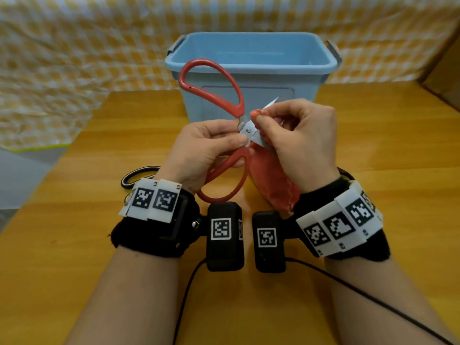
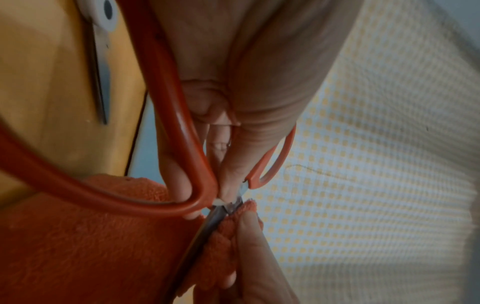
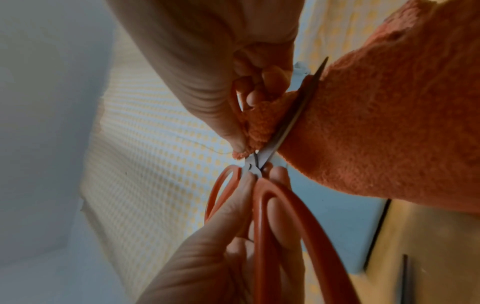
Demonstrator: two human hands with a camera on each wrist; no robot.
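Large red-handled scissors (image 1: 247, 130) are held up in front of me, handles spread wide. My left hand (image 1: 234, 143) pinches them at the pivot, thumb on top and fingers curled through the lower handle loop. My right hand (image 1: 266, 125) grips an orange terry cloth (image 1: 271, 185) wrapped over the blades; one blade tip pokes out beyond the knuckles. The rest of the cloth hangs down toward my right wrist. In the left wrist view the red handle (image 2: 182, 131) and cloth (image 2: 78, 246) fill the frame. The right wrist view shows a blade (image 3: 293, 117) running between folds of cloth (image 3: 389, 123).
A light blue plastic bin (image 1: 249, 63) stands open on the wooden table (image 1: 99, 220) just behind my hands. A second pair of scissors (image 1: 139, 174) lies on the table by my left wrist. Yellow checked fabric covers the background. A black cable (image 1: 373, 295) trails right.
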